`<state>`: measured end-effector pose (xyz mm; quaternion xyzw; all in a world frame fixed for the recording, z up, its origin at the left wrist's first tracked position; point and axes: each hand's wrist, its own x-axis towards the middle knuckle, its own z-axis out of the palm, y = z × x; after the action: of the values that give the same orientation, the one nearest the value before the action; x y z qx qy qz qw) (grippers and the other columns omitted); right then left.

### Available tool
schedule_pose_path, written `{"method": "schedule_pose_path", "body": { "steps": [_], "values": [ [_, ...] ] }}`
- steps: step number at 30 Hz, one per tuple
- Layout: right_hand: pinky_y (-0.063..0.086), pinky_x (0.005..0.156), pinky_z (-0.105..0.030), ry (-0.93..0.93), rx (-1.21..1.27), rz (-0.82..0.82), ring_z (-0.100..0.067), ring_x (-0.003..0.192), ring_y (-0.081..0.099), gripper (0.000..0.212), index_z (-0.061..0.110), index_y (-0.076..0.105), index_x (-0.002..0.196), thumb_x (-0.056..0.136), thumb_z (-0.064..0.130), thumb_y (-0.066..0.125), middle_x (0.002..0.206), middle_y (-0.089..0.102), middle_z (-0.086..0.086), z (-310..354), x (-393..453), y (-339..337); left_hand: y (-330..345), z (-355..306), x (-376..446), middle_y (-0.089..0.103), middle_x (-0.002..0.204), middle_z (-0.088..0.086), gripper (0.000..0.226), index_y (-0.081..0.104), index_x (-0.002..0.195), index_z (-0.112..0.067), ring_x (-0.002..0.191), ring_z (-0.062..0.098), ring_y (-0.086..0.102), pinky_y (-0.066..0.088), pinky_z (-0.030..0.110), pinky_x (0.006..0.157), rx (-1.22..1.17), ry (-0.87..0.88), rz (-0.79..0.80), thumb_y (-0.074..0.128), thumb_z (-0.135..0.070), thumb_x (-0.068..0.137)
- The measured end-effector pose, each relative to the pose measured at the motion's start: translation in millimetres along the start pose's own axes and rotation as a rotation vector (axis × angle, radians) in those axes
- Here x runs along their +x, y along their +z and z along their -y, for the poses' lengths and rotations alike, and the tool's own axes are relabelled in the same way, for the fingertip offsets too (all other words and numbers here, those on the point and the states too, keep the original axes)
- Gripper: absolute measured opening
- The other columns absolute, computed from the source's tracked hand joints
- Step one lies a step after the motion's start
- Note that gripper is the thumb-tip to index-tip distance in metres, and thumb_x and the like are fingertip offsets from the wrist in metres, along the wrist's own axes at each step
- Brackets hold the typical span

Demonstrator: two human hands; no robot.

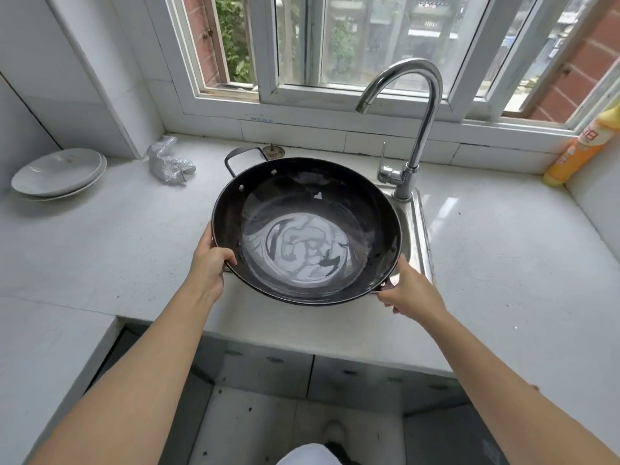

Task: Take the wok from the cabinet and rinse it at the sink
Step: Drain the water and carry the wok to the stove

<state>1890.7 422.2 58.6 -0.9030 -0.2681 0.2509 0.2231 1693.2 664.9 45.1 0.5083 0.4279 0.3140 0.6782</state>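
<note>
The table [486,263] carries the sink [417,236], almost hidden beneath the wok [307,229]. The wok is held level over it, water pooled in its bottom, one loop handle pointing away toward the window. The faucet [412,129] spout hangs above the far rim, dry. Left hand [211,263] and right hand [407,290] each have a curled grip on opposite near rims, equally close.

One wok [307,229], one faucet [407,129], two stacked plates [58,172], one bottle [577,152], one scrubber [169,159].
</note>
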Motion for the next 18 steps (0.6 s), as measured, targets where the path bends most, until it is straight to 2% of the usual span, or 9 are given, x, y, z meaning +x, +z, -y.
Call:
{"method": "schedule_pose_path", "body": {
  "steps": [4, 8, 14, 16, 18],
  "values": [
    [0.052, 0.055, -0.030, 0.023, 0.029, -0.051, -0.018, 0.058, 0.064, 0.058, 0.023, 0.035, 0.125, 0.075, 0.012, 0.061, 0.073, 0.067, -0.001, 11.5, -40.5, 15.7, -25.3, -3.9, -15.2, 0.058, 0.094, -0.003, 0.089, 0.052, 0.131, -0.021, 0.081, 0.014, 0.049, 0.039, 0.015, 0.045, -0.013, 0.030, 0.070, 0.031, 0.026, 0.058],
    [0.054, 0.060, -0.032, 0.051, 0.063, -0.105, -0.017, 0.058, 0.064, 0.055, 0.025, 0.038, 0.122, 0.073, 0.013, 0.060, 0.072, 0.066, 0.001, 25.3, -88.4, 34.9, -56.7, -12.8, -35.5, 0.056, 0.091, -0.001, 0.083, 0.054, 0.124, -0.018, 0.079, 0.015, 0.048, 0.039, 0.013, 0.041, -0.023, 0.060, 0.139, 0.030, 0.026, 0.057],
    [0.047, 0.056, -0.028, 0.104, 0.018, -0.179, -0.020, 0.054, 0.060, 0.064, 0.032, 0.035, 0.126, 0.069, 0.013, 0.056, 0.064, 0.063, -0.001, 39.7, -159.8, 57.2, -95.2, -21.6, -72.4, 0.056, 0.089, -0.001, 0.086, 0.055, 0.126, -0.018, 0.074, 0.013, 0.048, 0.037, 0.013, 0.039, -0.011, 0.073, 0.200, 0.031, 0.026, 0.057],
    [0.049, 0.056, -0.030, 0.120, 0.019, -0.193, -0.024, 0.057, 0.063, 0.063, 0.031, 0.037, 0.125, 0.068, 0.013, 0.056, 0.065, 0.065, -0.004, 40.0, -178.7, 63.2, -103.1, -20.7, -83.1, 0.057, 0.086, -0.004, 0.086, 0.054, 0.128, -0.016, 0.073, 0.012, 0.049, 0.038, 0.013, 0.041, -0.007, 0.073, 0.215, 0.031, 0.026, 0.057],
    [0.047, 0.055, -0.029, 0.137, 0.015, -0.199, -0.023, 0.051, 0.059, 0.058, 0.026, 0.039, 0.121, 0.067, 0.012, 0.054, 0.059, 0.062, -0.002, 38.4, -195.1, 67.4, -109.0, -18.7, -93.7, 0.058, 0.085, -0.004, 0.086, 0.054, 0.128, -0.017, 0.072, 0.013, 0.049, 0.039, 0.014, 0.043, -0.011, 0.072, 0.231, 0.032, 0.026, 0.057]
  ]
}}
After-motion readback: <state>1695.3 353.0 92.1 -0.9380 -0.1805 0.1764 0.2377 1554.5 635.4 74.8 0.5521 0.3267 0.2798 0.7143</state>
